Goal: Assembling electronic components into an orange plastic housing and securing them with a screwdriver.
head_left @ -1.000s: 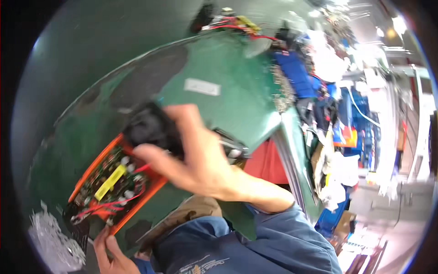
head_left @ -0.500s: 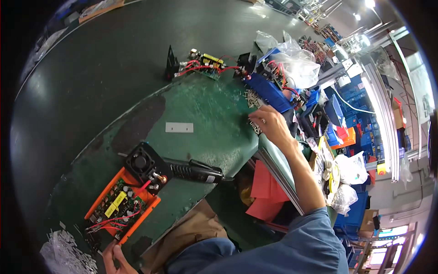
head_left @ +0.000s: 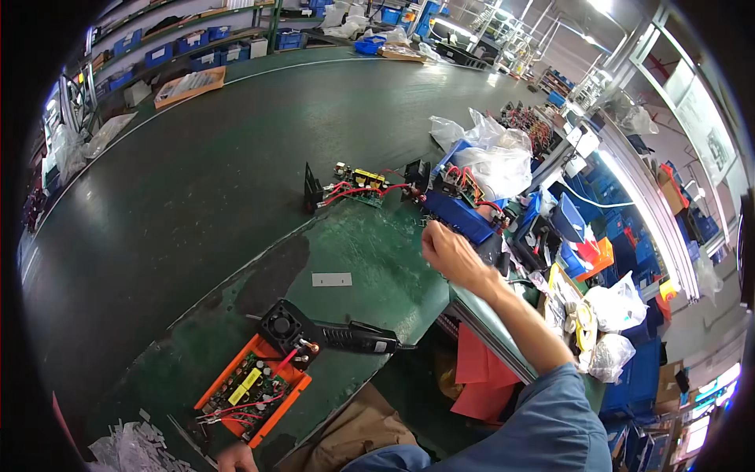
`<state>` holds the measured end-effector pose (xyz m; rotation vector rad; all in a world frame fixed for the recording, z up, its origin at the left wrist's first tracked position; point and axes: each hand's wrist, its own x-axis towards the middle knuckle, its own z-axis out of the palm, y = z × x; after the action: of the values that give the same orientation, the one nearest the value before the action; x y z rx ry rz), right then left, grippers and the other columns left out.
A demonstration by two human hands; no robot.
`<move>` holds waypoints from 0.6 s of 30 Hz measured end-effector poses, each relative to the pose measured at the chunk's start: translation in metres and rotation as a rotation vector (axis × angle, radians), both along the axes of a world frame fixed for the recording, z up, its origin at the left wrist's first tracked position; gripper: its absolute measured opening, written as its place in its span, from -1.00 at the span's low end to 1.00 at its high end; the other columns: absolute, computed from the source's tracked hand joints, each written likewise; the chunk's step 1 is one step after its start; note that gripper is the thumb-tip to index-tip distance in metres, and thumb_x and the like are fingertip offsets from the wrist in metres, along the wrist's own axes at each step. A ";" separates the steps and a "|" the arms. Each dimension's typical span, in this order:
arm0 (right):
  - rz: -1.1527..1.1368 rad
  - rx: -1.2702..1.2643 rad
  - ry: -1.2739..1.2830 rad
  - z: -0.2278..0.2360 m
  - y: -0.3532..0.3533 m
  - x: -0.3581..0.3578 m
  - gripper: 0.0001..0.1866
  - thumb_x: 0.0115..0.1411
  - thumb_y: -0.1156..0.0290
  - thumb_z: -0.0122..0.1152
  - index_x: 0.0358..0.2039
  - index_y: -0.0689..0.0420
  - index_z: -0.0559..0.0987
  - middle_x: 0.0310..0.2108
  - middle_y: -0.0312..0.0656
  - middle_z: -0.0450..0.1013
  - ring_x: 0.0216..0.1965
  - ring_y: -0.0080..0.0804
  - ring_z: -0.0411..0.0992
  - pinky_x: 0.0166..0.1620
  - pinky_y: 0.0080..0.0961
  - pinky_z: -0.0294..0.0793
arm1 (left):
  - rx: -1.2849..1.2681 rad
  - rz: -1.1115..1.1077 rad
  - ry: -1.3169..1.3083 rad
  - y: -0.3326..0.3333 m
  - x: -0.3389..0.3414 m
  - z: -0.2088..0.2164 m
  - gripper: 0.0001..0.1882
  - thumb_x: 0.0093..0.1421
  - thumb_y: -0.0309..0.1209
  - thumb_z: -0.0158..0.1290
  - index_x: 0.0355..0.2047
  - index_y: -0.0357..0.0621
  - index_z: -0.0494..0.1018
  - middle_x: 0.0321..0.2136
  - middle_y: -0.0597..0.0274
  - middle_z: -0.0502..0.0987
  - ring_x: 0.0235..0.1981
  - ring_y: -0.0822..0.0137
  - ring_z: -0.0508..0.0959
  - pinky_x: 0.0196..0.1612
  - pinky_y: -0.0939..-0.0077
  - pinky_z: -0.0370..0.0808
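My right hand (head_left: 450, 250) reaches to the bench's far right, beside a blue bin (head_left: 460, 219). Its fingers are curled closed over where small screws lay; what they hold is hidden. At the lower edge, my left hand (head_left: 236, 458) is partly cut off, by the near corner of an orange housing (head_left: 277, 411); its fingers do not show clearly. Inside the housing sits a circuit board (head_left: 245, 387) with yellow-wrapped parts and red wires. A black end panel with a fan (head_left: 285, 322) stands at its far end, next to a black handheld power tool (head_left: 350, 338).
A pale flat strip with small holes (head_left: 332, 279) lies mid-bench. Beyond it is another wired circuit board (head_left: 363, 187) with black end panels. Many small clear pieces (head_left: 138, 450) are heaped at lower left. Plastic bags (head_left: 495, 167) and red sheets (head_left: 480, 370) are at right.
The view has tilted up, showing more of the shelves behind. My right hand's fingers have curled in further at the screws. My left hand now shows less, at the lower edge.
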<state>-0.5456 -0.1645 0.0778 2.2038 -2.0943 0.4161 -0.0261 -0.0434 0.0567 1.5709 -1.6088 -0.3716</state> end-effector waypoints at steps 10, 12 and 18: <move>0.225 -0.036 -0.867 0.008 0.102 0.236 -0.73 0.19 0.75 0.36 -0.10 0.23 0.67 -0.13 -0.07 0.63 -0.18 -0.25 0.64 -0.20 -0.44 0.65 | 0.035 -0.107 -0.069 0.003 0.022 -0.021 -0.71 0.19 -0.55 0.31 -0.06 -0.27 0.63 -0.10 0.09 0.63 -0.20 0.15 0.62 -0.11 0.36 0.54; 0.216 0.086 -0.916 0.000 0.111 0.257 -0.73 0.17 0.76 0.36 -0.12 0.23 0.68 -0.12 -0.05 0.63 -0.18 -0.25 0.64 -0.18 -0.44 0.66 | -0.039 -0.216 -0.153 -0.023 0.014 -0.009 -0.64 0.09 -0.55 0.37 -0.07 -0.17 0.65 -0.08 0.14 0.64 -0.16 0.11 0.61 -0.11 0.31 0.53; 0.227 0.159 -1.014 -0.032 0.109 0.305 -0.74 0.10 0.79 0.39 -0.20 0.25 0.66 -0.22 0.02 0.68 -0.23 -0.22 0.69 -0.17 -0.45 0.67 | -0.036 -0.313 -0.152 -0.037 0.008 -0.027 -0.59 0.00 -0.49 0.45 -0.09 -0.03 0.68 -0.15 0.32 0.67 -0.30 0.23 0.61 -0.23 0.38 0.48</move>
<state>-0.2409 -0.0555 0.0455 2.6467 -2.2627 1.7452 -0.0182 -0.0807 0.0294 1.3477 -1.9756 -0.3938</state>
